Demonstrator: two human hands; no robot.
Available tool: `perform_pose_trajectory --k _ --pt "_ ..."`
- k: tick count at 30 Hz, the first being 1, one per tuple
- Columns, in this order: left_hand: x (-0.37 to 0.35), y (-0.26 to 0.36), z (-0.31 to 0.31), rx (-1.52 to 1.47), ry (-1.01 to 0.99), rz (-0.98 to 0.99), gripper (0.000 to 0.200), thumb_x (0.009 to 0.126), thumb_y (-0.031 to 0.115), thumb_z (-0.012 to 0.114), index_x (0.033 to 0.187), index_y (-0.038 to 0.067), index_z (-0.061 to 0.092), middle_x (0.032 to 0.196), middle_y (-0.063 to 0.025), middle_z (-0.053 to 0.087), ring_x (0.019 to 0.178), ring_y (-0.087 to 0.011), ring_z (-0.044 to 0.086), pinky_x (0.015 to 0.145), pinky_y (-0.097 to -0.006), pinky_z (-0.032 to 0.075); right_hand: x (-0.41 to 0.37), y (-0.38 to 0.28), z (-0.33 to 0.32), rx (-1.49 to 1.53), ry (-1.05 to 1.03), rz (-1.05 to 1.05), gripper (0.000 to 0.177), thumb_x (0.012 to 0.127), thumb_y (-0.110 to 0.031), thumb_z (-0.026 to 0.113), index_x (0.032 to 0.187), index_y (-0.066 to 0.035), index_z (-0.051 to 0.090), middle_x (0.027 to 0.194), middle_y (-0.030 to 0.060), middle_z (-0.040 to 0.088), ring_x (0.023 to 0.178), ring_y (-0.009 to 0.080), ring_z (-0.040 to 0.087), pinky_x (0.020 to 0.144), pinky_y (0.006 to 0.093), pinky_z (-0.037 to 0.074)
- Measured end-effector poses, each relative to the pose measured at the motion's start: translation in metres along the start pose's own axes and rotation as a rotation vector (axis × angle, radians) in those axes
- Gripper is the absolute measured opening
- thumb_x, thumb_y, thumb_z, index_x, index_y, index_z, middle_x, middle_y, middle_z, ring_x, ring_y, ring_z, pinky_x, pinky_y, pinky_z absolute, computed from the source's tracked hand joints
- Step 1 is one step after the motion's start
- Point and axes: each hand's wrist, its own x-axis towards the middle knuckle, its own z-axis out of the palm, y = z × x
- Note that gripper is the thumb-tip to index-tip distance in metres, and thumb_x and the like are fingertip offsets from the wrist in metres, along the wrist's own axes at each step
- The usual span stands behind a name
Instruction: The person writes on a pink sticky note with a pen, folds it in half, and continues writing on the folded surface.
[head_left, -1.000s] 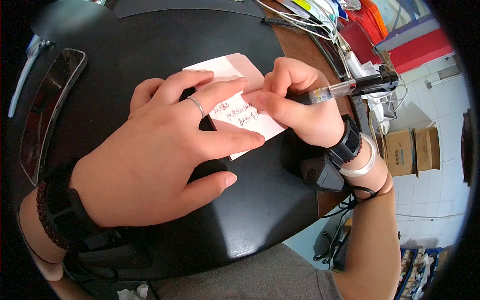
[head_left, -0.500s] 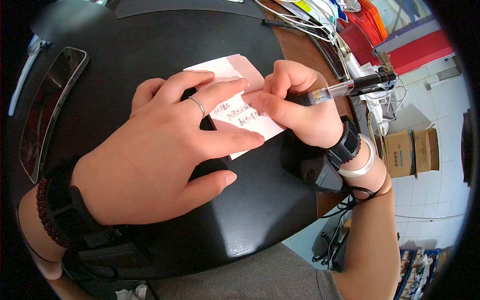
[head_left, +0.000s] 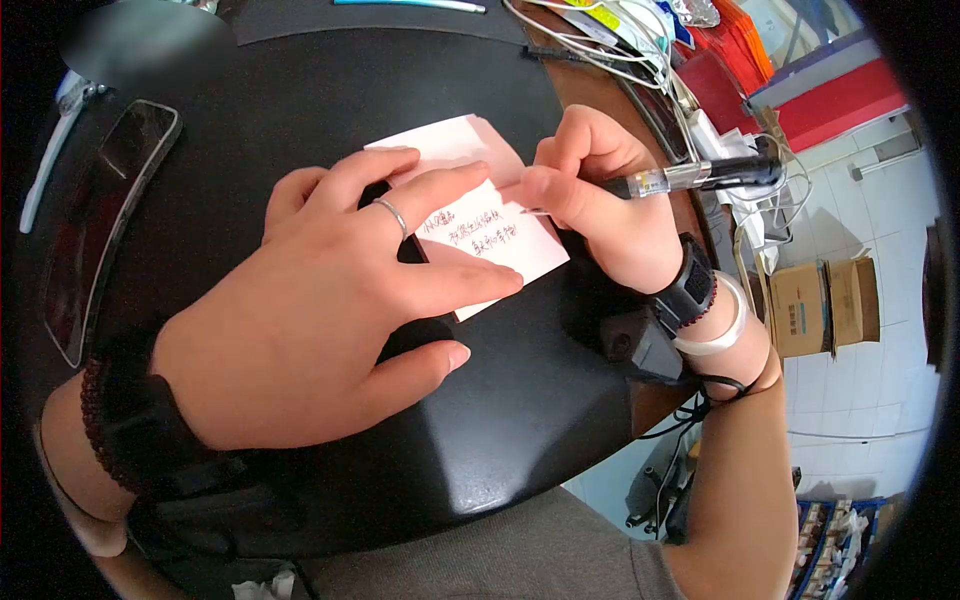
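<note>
A small pinkish-white paper pad (head_left: 535, 250) with several lines of dark handwriting lies on the black table (head_left: 480, 410). My left hand (head_left: 320, 280), a ring on one finger, is spread flat, its fingertips resting on the pad's left part and lower edge. At the pad's right side, my right hand (head_left: 620, 210) pinches a clear and black pen (head_left: 685, 177). The pen's tip end points left over the paper, near the end of the writing; whether it touches the paper I cannot tell.
A phone (head_left: 120, 200) lies at the left beside a white-handled item (head_left: 50, 165). White cables (head_left: 640, 55) and red items (head_left: 730, 50) crowd the back right. A dark box-like device (head_left: 645, 345) sits near my right wrist. A cardboard box (head_left: 800, 305) stands beyond the table.
My right hand and the pen have lifted slightly and moved a little away from the written lines, showing more of the writing. My left hand has barely moved.
</note>
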Motion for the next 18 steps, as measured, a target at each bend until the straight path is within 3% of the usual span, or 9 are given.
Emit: perform_pose_trajectory --k 1,4,7,9,13,18 --pt "0.0 0.0 0.0 -0.002 -0.002 -0.006 0.044 0.071 0.026 0.064 0.114 0.022 0.06 0.139 -0.0145 0.032 0.126 -0.0392 0.025 0.1 -0.0523 0.022 0.0 -0.002 0.001 -0.002 0.0 -0.011 0.021 0.083 -0.01 0.062 0.07 -0.007 0.045 0.063 -0.0062 0.047 0.061 0.0006 0.043 0.052 0.0172 0.033" --pt "0.0 0.003 -0.002 0.054 -0.002 -0.02 0.046 0.071 0.027 0.065 0.116 0.021 0.058 0.14 -0.0152 0.03 0.126 -0.0405 0.025 0.101 -0.0524 0.022 -0.001 -0.008 0.002 0.031 -0.011 0.006 0.024 0.09 -0.028 0.057 0.077 -0.007 0.053 0.067 -0.005 0.051 0.062 0.0018 0.045 0.054 0.0176 0.034" --pt "0.002 0.006 -0.005 0.072 -0.057 -0.039 0.048 0.071 0.027 0.065 0.118 0.022 0.056 0.141 -0.0159 0.028 0.127 -0.0422 0.023 0.101 -0.0523 0.021 -0.002 -0.009 -0.002 -0.018 -0.106 -0.011 0.027 0.09 -0.028 0.056 0.075 -0.006 0.053 0.066 -0.0054 0.05 0.061 0.0016 0.042 0.053 0.0184 0.033" --pt "0.003 0.007 -0.006 0.085 -0.081 -0.05 0.049 0.071 0.027 0.065 0.119 0.022 0.055 0.142 -0.0161 0.027 0.128 -0.0429 0.022 0.101 -0.0523 0.021 -0.002 -0.008 0.004 0.005 -0.078 0.06 0.027 0.089 -0.023 0.058 0.07 -0.006 0.049 0.064 -0.0056 0.045 0.06 0.0018 0.038 0.052 0.0198 0.031" --pt "0.003 0.008 -0.005 0.121 -0.095 -0.056 0.052 0.072 0.027 0.066 0.122 0.023 0.053 0.143 -0.0167 0.026 0.129 -0.0443 0.02 0.102 -0.0517 0.019 -0.002 0.001 0.008 -0.1 -0.078 -0.086 0.031 0.085 -0.012 0.059 0.063 -0.006 0.038 0.059 -0.0051 0.036 0.056 0.0037 0.033 0.049 0.0233 0.027" --pt "0.003 0.008 -0.008 0.176 -0.112 -0.046 0.052 0.075 0.031 0.063 0.125 0.028 0.051 0.144 -0.0162 0.023 0.127 -0.0455 0.021 0.1 -0.0555 0.019 -0.002 -0.008 0.008 -0.194 -0.069 -0.045 0.028 0.083 -0.01 0.062 0.063 -0.009 0.041 0.061 -0.006 0.041 0.06 0.0021 0.037 0.052 0.0207 0.03"
